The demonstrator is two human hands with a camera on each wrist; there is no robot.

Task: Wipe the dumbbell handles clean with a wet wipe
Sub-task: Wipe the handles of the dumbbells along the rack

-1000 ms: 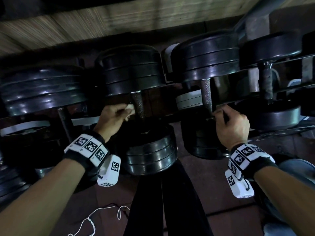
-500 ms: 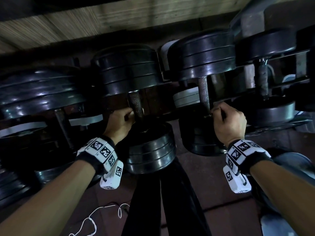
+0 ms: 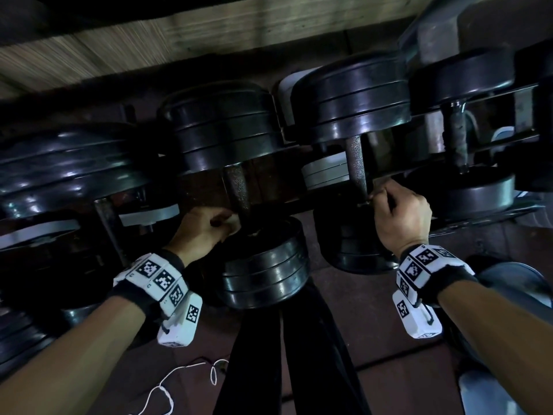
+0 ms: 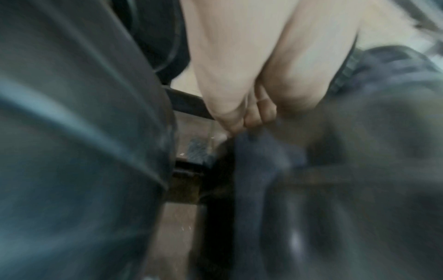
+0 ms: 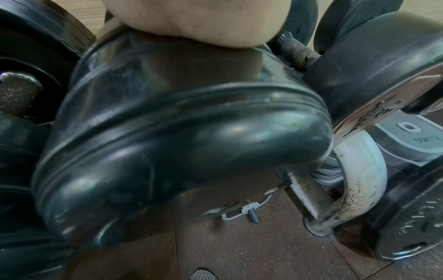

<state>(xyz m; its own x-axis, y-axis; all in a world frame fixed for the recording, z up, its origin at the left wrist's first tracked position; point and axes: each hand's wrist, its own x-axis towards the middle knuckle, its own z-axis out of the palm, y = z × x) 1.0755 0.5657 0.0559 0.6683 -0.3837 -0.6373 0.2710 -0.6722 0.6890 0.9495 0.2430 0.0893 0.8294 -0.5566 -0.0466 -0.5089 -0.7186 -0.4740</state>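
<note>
black dumbbells [image 3: 224,130], knurled grey handles [image 3: 238,187], checkered white wristbands [image 3: 155,277]

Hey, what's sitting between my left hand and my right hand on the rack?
In the head view, between the left hand and right hand sits the near weight end of the dumbbell whose handle the right hand grips.

Black rubber-plated dumbbells [image 3: 236,187] racked side by side, bars running front-to-back w/ knurled steel handles [image 3: 238,187] exposed btwn plate stacks. Centre-left handle: wet wipe [image 3: 232,224], barely visible, pressed at its near end. Centre-right handle [image 3: 356,166] bright; far-right handle [image 3: 456,136] dull, corroded.
</note>
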